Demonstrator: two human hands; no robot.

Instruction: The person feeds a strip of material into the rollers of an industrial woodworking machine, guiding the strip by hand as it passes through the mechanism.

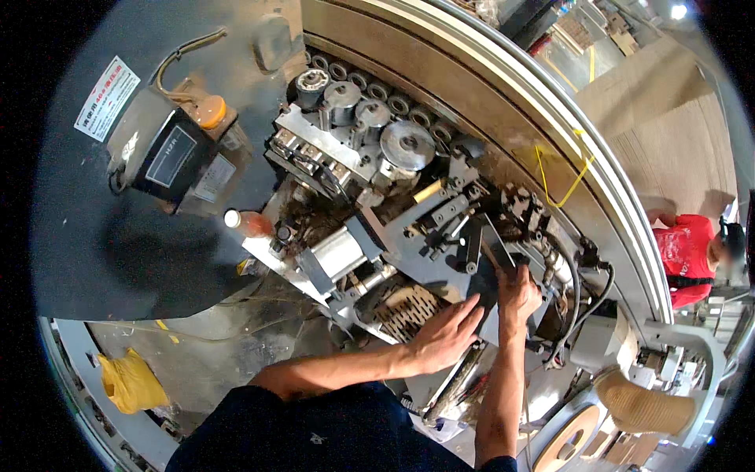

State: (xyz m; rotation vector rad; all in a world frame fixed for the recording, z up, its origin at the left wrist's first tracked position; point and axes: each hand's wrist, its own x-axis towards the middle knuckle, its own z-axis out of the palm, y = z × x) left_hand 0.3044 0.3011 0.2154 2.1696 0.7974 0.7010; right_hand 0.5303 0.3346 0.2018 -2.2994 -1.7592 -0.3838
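My left hand (448,337) is held flat with its fingers stretched out and close together. It lies over the machine's grey metal plate (431,271), near a slotted metal grille (409,311). I cannot tell whether the fingertips touch the plate. My right hand (517,299) is closed at the near end of a flat upright metal piece (494,245). What the fingers grip is mostly hidden behind the hand. Just left of that piece is a dark bar with a round end (472,250).
Silver pulleys (406,145) and a row of rollers line the far side. A pneumatic cylinder (340,253) and a bottle with a white cap (248,223) are to the left. Black hoses (602,293) curve at right. A person in red (686,252) is beyond the machine's rail.
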